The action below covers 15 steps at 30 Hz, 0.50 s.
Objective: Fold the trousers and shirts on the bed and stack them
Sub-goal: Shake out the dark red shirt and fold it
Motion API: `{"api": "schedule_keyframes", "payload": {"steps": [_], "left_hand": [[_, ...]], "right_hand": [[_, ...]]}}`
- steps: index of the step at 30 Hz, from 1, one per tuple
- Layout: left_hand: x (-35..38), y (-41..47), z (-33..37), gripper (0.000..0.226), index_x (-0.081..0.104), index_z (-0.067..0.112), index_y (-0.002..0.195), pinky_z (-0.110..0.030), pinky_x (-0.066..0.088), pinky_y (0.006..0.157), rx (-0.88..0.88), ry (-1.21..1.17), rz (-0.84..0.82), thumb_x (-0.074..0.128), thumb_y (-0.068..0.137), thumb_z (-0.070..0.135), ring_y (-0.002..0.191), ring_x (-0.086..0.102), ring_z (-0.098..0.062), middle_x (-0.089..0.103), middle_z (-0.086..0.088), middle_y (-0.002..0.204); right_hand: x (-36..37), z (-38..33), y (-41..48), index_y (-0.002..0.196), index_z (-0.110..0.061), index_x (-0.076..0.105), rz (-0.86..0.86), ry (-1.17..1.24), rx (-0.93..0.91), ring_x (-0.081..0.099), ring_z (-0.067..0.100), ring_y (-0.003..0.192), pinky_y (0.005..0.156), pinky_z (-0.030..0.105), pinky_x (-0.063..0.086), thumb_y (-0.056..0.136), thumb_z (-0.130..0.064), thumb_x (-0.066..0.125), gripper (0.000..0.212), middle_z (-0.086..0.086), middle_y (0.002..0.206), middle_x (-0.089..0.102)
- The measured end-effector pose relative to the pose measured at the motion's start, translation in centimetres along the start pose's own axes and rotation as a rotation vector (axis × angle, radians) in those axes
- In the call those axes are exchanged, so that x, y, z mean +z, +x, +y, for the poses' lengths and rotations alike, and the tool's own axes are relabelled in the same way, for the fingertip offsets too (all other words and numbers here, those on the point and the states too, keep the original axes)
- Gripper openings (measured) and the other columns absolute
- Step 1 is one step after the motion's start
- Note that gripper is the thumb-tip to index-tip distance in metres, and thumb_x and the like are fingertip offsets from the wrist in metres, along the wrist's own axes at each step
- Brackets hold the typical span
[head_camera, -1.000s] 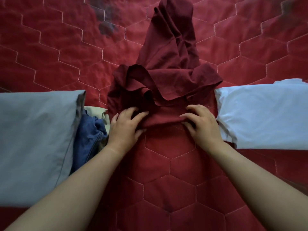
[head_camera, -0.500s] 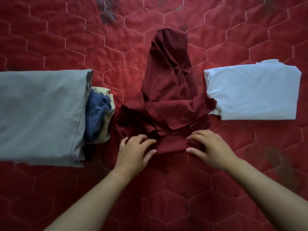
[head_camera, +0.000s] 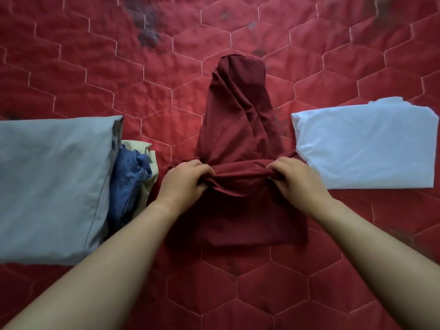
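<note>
Folding the maroon shirt (head_camera: 238, 129)
Left hand (head_camera: 184, 184) and right hand (head_camera: 296, 181) each grip a bunched fold, lifting it to double the cloth over.

Home bedroom, red hexagon-quilted bedspread (head_camera: 95, 67) underfoot, household clothes laid on it, folded grey garment (head_camera: 52, 186), white shirt (head_camera: 366, 148)

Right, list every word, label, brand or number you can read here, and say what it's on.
None: no text can be read anywhere.
The maroon garment, gripped by the left hand and the right hand, shows no print or tag.
The white shirt, grey garment and jeans show no label.
The red quilt bears only stitched hexagons.
</note>
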<state>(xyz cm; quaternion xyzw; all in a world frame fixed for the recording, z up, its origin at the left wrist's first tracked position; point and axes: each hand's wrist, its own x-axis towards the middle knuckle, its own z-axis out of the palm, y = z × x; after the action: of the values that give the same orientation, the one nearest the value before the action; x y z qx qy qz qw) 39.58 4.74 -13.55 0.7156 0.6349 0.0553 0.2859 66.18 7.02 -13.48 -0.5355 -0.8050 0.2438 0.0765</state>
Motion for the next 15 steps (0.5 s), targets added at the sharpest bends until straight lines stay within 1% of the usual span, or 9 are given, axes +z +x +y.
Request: {"api": "schedule_keyframes", "payload": {"steps": [1, 3, 6, 8, 9, 10, 12, 13, 15], "left_hand": [[-0.7, 0.5, 0.0, 0.028, 0.068, 0.025, 0.101, -0.037, 0.049, 0.081, -0.014, -0.077, 0.049, 0.067, 0.076, 0.012, 0.095, 0.061, -0.020, 0.065, 0.004, 0.099], [-2.6, 1.9, 0.4, 0.031, 0.068, 0.023, 0.100, -0.033, 0.049, 0.082, -0.016, -0.168, 0.169, 0.065, 0.075, 0.005, 0.092, 0.063, -0.018, 0.068, 0.004, 0.097], [-5.9, 5.5, 1.0, 0.029, 0.068, 0.019, 0.098, -0.034, 0.049, 0.080, 0.008, -0.178, 0.304, 0.061, 0.076, 0.002, 0.091, 0.063, -0.021, 0.069, 0.000, 0.097], [-7.8, 8.8, 1.0, 0.026, 0.065, 0.021, 0.100, -0.037, 0.048, 0.081, -0.034, -0.175, 0.343, 0.059, 0.079, 0.007, 0.096, 0.061, -0.024, 0.068, -0.002, 0.100], [-8.5, 10.5, 1.0, 0.028, 0.062, 0.025, 0.105, -0.040, 0.047, 0.086, -0.095, -0.156, 0.350, 0.059, 0.081, 0.012, 0.102, 0.058, -0.026, 0.065, -0.003, 0.107], [-9.0, 12.1, 1.0, 0.035, 0.055, 0.028, 0.116, -0.044, 0.044, 0.092, -0.186, -0.120, 0.343, 0.061, 0.082, 0.020, 0.111, 0.053, -0.027, 0.058, -0.004, 0.117], [-9.0, 13.9, 1.2, 0.062, 0.034, 0.031, 0.138, -0.051, 0.036, 0.099, -0.363, -0.047, 0.335, 0.063, 0.083, 0.036, 0.127, 0.037, -0.028, 0.040, -0.006, 0.138], [-8.6, 14.0, 1.6, 0.068, 0.026, 0.030, 0.142, -0.051, 0.035, 0.100, -0.373, -0.025, 0.374, 0.061, 0.084, 0.039, 0.131, 0.032, -0.029, 0.033, -0.006, 0.143], [-6.5, 12.9, 2.4, 0.064, 0.027, 0.029, 0.143, -0.051, 0.033, 0.102, -0.241, 0.023, 0.439, 0.055, 0.086, 0.037, 0.134, 0.029, -0.028, 0.031, -0.006, 0.147]], "right_hand": [[-1.0, -0.1, 0.7, 0.095, -0.014, 0.065, 0.041, 0.035, -0.012, 0.061, 0.029, 0.087, 0.065, 0.031, 0.043, 0.081, -0.013, 0.065, 0.014, 0.004, 0.093, 0.064], [-3.2, -0.5, 2.7, 0.096, -0.013, 0.066, 0.115, 0.093, -0.035, 0.062, 0.029, 0.085, 0.065, 0.034, 0.047, 0.082, -0.012, 0.061, 0.015, 0.005, 0.091, 0.065], [-6.2, -0.5, 7.6, 0.099, -0.009, 0.066, 0.200, 0.067, -0.060, 0.062, 0.032, 0.088, 0.069, 0.038, 0.047, 0.084, -0.010, 0.059, 0.016, 0.010, 0.094, 0.067], [-7.7, -0.3, 11.6, 0.104, -0.009, 0.065, 0.237, 0.029, -0.055, 0.061, 0.034, 0.094, 0.075, 0.039, 0.046, 0.086, -0.013, 0.059, 0.020, 0.012, 0.102, 0.066], [-8.3, -0.2, 13.4, 0.110, -0.010, 0.063, 0.249, 0.012, -0.028, 0.058, 0.033, 0.101, 0.081, 0.040, 0.045, 0.086, -0.016, 0.060, 0.025, 0.011, 0.110, 0.063], [-8.5, -0.1, 15.1, 0.118, -0.012, 0.058, 0.260, -0.012, 0.012, 0.054, 0.032, 0.110, 0.088, 0.040, 0.043, 0.085, -0.019, 0.062, 0.034, 0.010, 0.121, 0.058], [-8.3, -0.1, 16.9, 0.130, -0.014, 0.048, 0.297, -0.059, 0.101, 0.042, 0.030, 0.124, 0.097, 0.043, 0.036, 0.082, -0.027, 0.065, 0.053, 0.008, 0.138, 0.042], [-7.8, -0.4, 17.1, 0.132, -0.014, 0.045, 0.332, -0.058, 0.120, 0.038, 0.029, 0.127, 0.098, 0.044, 0.035, 0.082, -0.028, 0.065, 0.056, 0.009, 0.141, 0.038], [-5.6, -1.0, 15.9, 0.132, -0.012, 0.047, 0.359, -0.032, 0.088, 0.038, 0.030, 0.128, 0.098, 0.045, 0.036, 0.084, -0.029, 0.060, 0.052, 0.011, 0.141, 0.039]]}}
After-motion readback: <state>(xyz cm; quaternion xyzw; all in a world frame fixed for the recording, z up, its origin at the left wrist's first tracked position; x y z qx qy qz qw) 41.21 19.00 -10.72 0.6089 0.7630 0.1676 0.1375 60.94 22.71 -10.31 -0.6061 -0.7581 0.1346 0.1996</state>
